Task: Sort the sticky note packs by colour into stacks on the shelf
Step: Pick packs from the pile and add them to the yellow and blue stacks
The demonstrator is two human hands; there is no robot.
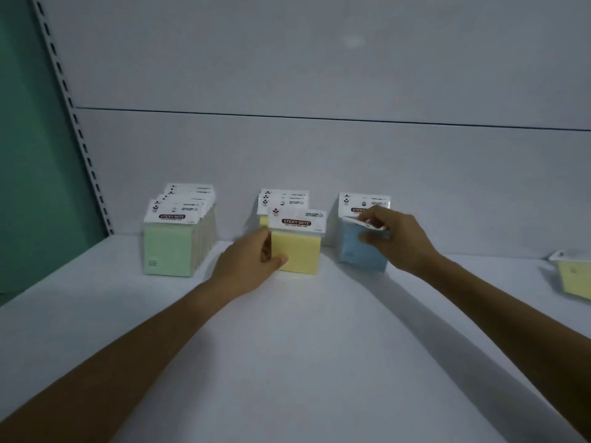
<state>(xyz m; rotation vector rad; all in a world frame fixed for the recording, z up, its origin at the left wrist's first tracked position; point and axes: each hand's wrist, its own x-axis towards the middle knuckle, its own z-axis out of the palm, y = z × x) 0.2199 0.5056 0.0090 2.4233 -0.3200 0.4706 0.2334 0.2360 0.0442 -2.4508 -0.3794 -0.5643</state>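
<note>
Three rows of sticky note packs stand upright on the white shelf (303, 346) against its back panel. Several green packs (169, 247) are at the left. The yellow row is in the middle, and my left hand (249, 266) grips the left edge of its front yellow pack (299, 251), thumb on the face. At the right, my right hand (396, 238) pinches a blue pack (361, 254) by its white header card, in front of another blue pack. One more yellow pack (574, 278) lies flat at the far right edge.
A slotted metal upright (75, 123) and a green wall (28, 155) bound the shelf on the left. The grey back panel (319, 75) rises behind the rows. Bare shelf surface stretches in front of the packs.
</note>
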